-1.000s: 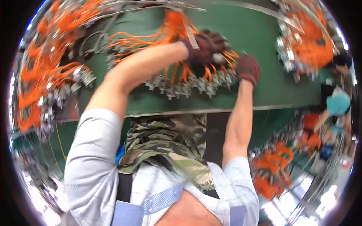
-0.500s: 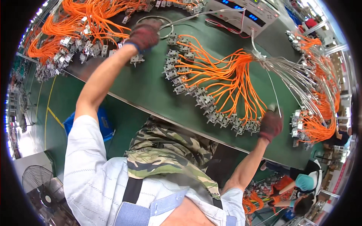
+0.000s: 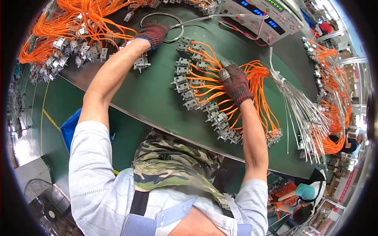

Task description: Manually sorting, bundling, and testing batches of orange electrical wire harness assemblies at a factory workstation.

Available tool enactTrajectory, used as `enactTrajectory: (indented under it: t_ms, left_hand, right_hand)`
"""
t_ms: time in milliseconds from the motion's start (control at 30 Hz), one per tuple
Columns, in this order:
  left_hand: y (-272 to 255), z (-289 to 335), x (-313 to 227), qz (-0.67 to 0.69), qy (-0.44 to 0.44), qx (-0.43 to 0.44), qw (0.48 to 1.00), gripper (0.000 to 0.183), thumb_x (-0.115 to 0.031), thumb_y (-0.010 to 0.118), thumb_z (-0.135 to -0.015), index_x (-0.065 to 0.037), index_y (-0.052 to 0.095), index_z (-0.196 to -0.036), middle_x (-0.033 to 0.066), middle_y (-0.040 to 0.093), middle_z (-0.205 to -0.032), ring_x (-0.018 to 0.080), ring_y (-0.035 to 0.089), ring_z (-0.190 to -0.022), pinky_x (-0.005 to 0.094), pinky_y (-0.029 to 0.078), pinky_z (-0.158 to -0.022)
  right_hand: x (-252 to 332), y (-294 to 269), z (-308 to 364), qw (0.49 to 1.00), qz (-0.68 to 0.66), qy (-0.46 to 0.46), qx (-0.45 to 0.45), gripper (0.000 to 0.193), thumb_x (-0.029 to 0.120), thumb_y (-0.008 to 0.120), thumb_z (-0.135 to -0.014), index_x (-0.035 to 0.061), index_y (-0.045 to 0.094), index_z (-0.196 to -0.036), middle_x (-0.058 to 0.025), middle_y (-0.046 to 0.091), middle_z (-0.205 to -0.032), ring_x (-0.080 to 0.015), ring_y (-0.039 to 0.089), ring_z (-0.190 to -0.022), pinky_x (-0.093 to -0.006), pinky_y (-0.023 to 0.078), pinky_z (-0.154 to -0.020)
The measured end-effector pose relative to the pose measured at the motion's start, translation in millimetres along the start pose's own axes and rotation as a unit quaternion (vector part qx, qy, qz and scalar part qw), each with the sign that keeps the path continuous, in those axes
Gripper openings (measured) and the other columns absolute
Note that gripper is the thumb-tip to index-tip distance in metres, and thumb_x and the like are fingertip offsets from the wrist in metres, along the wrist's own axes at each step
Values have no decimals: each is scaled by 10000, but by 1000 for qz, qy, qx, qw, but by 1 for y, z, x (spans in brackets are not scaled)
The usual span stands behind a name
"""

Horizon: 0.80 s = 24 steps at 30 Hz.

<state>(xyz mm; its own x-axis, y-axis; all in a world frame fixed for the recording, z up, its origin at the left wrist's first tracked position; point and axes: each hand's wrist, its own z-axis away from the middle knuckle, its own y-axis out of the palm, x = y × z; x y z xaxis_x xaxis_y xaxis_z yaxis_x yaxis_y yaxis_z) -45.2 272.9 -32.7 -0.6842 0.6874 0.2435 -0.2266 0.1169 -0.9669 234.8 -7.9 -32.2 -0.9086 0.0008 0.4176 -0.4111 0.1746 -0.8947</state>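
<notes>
A fan-shaped wire harness lies on the green table, its orange wires [image 3: 254,72] ending in a curved row of small grey connectors [image 3: 214,116]. Its bare silvery wire ends [image 3: 301,112] spread to the right. My right hand [image 3: 236,84], in a dark red knit glove with a grey thumb tip, is closed over the orange wires near the top of the fan; its fingertips are partly hidden. My left hand [image 3: 153,34], gloved alike, is closed at the looped grey cable [image 3: 176,38], left of the harness. Its fingers are mostly hidden.
A power supply [image 3: 271,19] with lit displays stands at the back. More orange harnesses are heaped at the left [image 3: 86,23] and right [image 3: 334,102]. A blue bin [image 3: 71,128] and a fan [image 3: 49,200] are below left. A co-worker [image 3: 309,192] is at the lower right.
My right hand has moved up and left from the lower right connectors onto the orange wires. The harness's short pale lead has come away from the power supply. My left hand stays by the cable.
</notes>
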Motion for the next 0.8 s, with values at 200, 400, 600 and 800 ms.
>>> enactTrajectory:
  t_ms: [200,400,600,800]
  left_hand:
    - [-17,-1,-3,57,37,-19,998,271,-31,538,-928,-32,628,-1184,250,705,-1154,439,689,-1087,514,561,-891]
    - [-34,-7,57,231,34,-167,958,384,-5,603,-895,-102,632,-1266,199,717,-1141,412,690,-1078,438,569,-907]
    - [-149,48,36,207,174,-433,860,389,-64,662,-900,-47,609,-1284,134,694,-1084,258,677,-1028,395,551,-879]
    - [-188,164,-92,65,522,-501,687,279,-248,688,-778,-140,679,-1035,93,633,-1096,357,630,-1094,503,569,-925]
  right_hand:
    - [-8,4,4,1000,14,-1,-18,486,410,534,-1027,89,645,-1374,-161,636,-1395,-389,506,-1373,-493,349,-1182]
    - [3,2,-5,1000,-7,7,-15,469,372,593,-1000,86,646,-1369,-171,637,-1389,-391,518,-1361,-480,373,-1170]
    - [32,-20,-1,993,69,17,-96,502,422,668,-977,30,671,-1290,-164,709,-1221,-338,672,-1111,-458,513,-998]
    - [151,-72,13,749,-652,114,27,483,410,647,-1007,48,629,-1325,-84,718,-1125,-213,697,-965,-368,572,-859]
